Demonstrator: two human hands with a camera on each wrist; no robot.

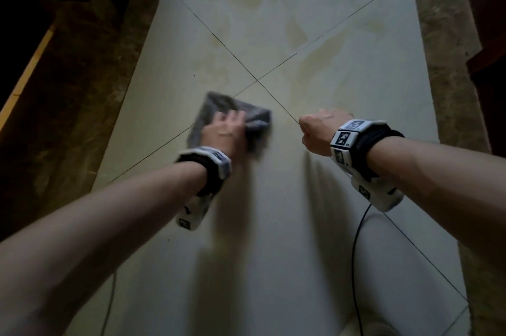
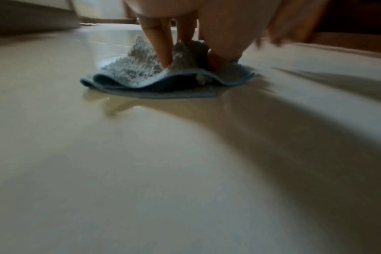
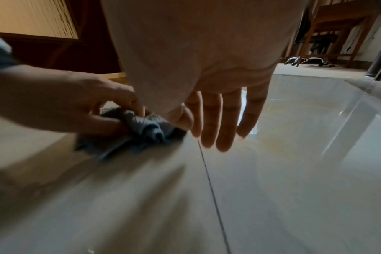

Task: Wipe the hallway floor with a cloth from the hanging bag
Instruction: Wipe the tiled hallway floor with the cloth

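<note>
A grey-blue cloth [image 1: 228, 106] lies bunched on the cream tiled floor [image 1: 273, 212], just left of where the tile joints cross. My left hand [image 1: 232, 120] presses down on it, and a fold of the cloth [image 2: 130, 75] is pinched between thumb and fingers [image 2: 164, 56]. The right wrist view shows this pinch on the rolled-up cloth [image 3: 150, 130] by the left hand [image 3: 124, 113]. My right hand [image 1: 309, 127] hovers to the right of the cloth, holding nothing. Its fingers [image 3: 211, 127] hang straight down toward the floor.
Yellowish smears [image 1: 298, 34] mark the glossy tiles beyond the cloth. Dark marble borders [image 1: 82, 95] [image 1: 449, 84] run along both sides of the hallway. A black cable [image 1: 356, 253] trails from my right wrist. An office chair [image 3: 315, 44] stands far off.
</note>
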